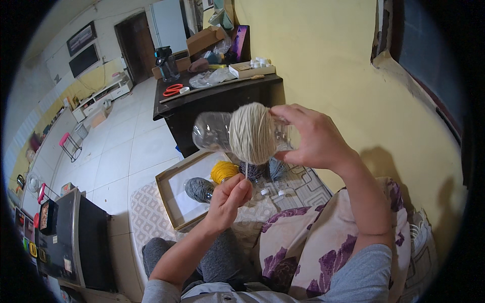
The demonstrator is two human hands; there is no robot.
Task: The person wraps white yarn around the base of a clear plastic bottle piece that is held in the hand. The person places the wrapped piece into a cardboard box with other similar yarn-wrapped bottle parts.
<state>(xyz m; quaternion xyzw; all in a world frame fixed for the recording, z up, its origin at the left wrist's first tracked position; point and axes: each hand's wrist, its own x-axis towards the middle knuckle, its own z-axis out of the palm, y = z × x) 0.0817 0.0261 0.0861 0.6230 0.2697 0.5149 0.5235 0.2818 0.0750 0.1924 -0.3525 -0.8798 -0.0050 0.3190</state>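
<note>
A clear plastic bottle [211,130] lies sideways in the air, its middle wrapped in a thick ball of cream yarn [253,133]. My right hand [316,138] grips the bottle's right end between thumb and fingers, beside the yarn. Below it, my left hand [231,197] is closed around a strand of cream yarn [246,170] that runs straight down from the ball. Behind my hands sit a grey yarn ball [199,189], a yellow yarn ball [223,171], a dark yarn ball [252,171] and a blue-grey yarn ball [277,169], partly hidden.
A shallow box tray [166,197] rests on the patterned cover [147,206] before me. Two white caps [265,192] lie near the yarn. Beyond stands a dark table [212,99] with red-handled scissors [173,89], a water bottle [166,64] and a stick [212,89]. A floral blanket [303,246] lies at right.
</note>
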